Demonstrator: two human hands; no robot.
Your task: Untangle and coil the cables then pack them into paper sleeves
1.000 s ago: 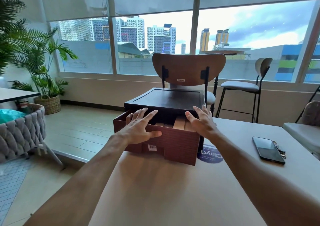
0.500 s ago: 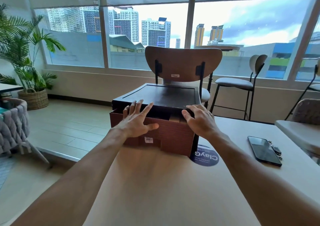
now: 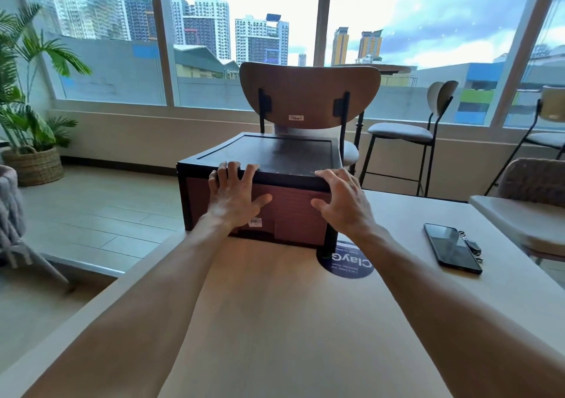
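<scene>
Several things sit around the work: a dark phone (image 3: 451,248) lies flat on the pale worktop (image 3: 275,321) well to the right, with a bunch of keys (image 3: 473,244) touching its far side, and a round blue sticker (image 3: 351,263) lies just beside the right front corner of the storage box (image 3: 275,153). Behind the box stands a wooden-backed chair (image 3: 308,95), with a bar stool (image 3: 403,131) further right by the window. A potted palm (image 3: 24,104) in a woven basket (image 3: 35,165) stands on the floor far left. Between the person and the box only their own forearms cross the worktop. The box stands upright near the worktop's far left edge. Its long axis runs left to right, and its reddish-brown drawer front (image 3: 293,211) faces the person, turned slightly so the left side shows. The front sits flush in the black frame and hides whatever is inside, cables and sleeves included. The left hand (image 3: 235,205) lies flat on that front, fingers straight and spread, tips reaching the black top edge. The right hand (image 3: 342,202) presses beside it, fingers lightly bent over the top's front edge, thumb spread on the front. Neither grip closes around anything.
</scene>
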